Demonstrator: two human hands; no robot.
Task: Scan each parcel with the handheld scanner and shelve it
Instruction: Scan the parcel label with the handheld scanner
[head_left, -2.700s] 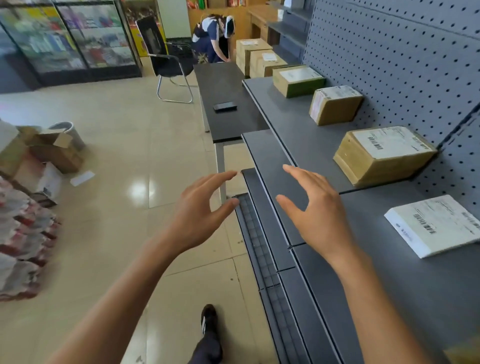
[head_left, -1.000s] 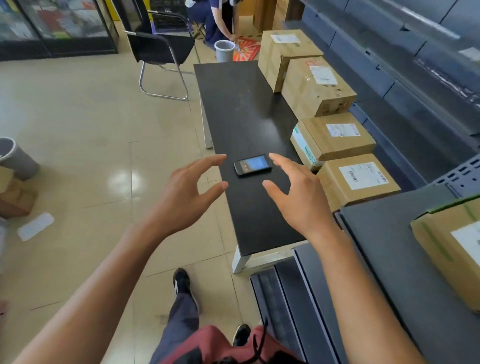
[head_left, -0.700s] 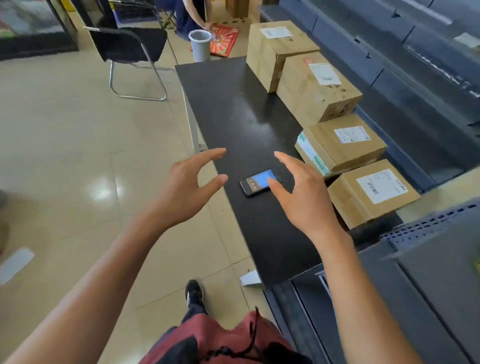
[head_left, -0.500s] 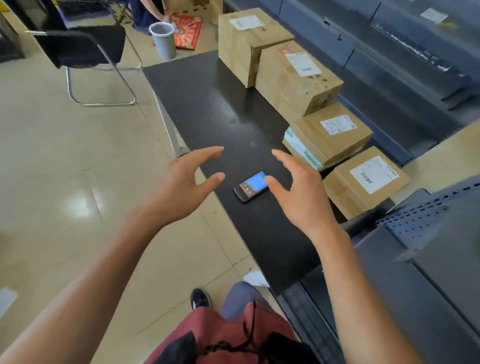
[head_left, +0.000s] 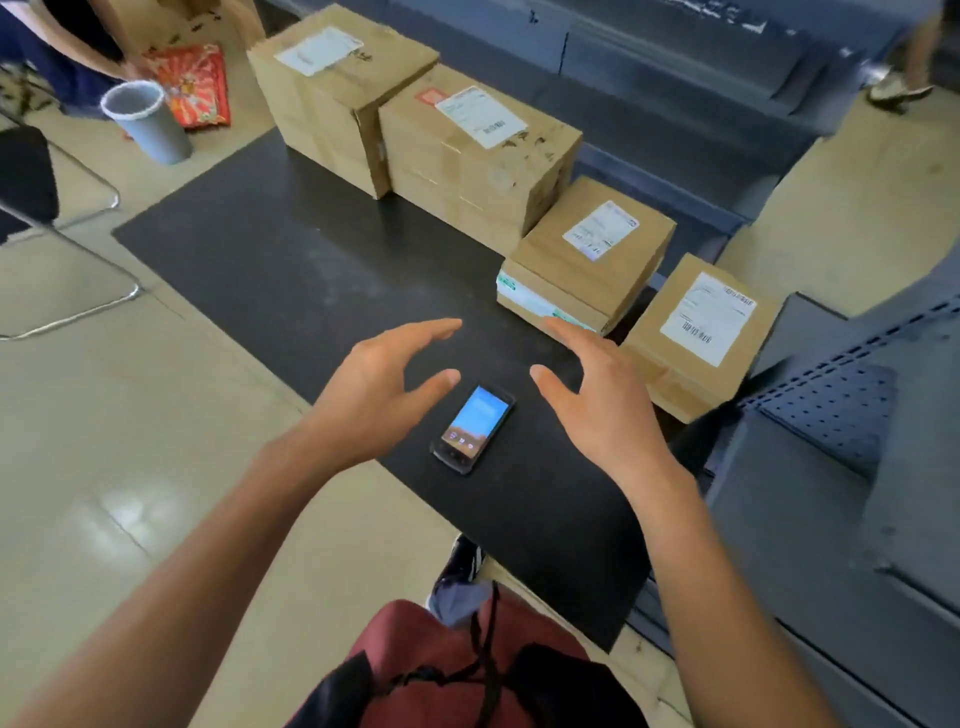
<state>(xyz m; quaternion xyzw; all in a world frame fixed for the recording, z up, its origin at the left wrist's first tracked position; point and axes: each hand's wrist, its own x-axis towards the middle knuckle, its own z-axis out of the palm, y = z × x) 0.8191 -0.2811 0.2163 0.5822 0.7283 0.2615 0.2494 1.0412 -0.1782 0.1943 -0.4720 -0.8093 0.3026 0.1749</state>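
Black tabletop is carrying four parcels along its far edge, and the scanner is lying face-up between my hands. I am hovering my left hand and right hand above it, fingers spread and holding nothing. I should be pinching its long sides, screen unobstructed.

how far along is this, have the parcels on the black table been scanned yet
Nothing here looks done: four parcels line the black table, from the nearest parcel to the farthest parcel. Whether any was scanned cannot be told. In hand: nothing. The left hand and right hand hover open either side of the handheld scanner, which lies screen lit. Left: pick it up, scan, shelve.
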